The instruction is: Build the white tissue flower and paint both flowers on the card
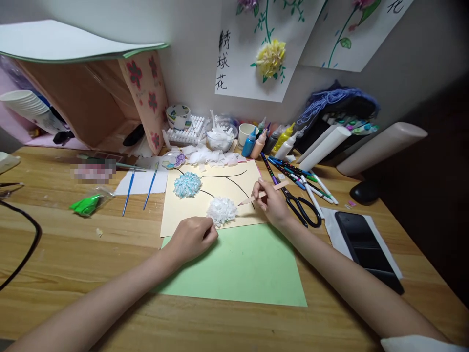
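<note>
A wooden pencil [247, 200] is gripped in my right hand [271, 203], its tip just right of a white ruffled paper flower [222, 211]. That flower sits near the lower edge of a cream sheet [183, 217] with dark drawn stems. Up and left on the same sheet is a blue-and-white ruffled flower [187, 185]. My left hand [194, 237] rests closed on the sheet's lower edge, beside the white flower; its fingertips are curled under, so I cannot see whether anything is in them. Beneath lies a green sheet [234, 269].
Black scissors [302, 208] and several markers [304, 178] lie right of the sheet. Paint bottles [258, 144] and white paper scraps [208, 155] line the back. Two blue brushes [128, 193] lie left, near a green packet [88, 204]. A black case [361, 239] lies right.
</note>
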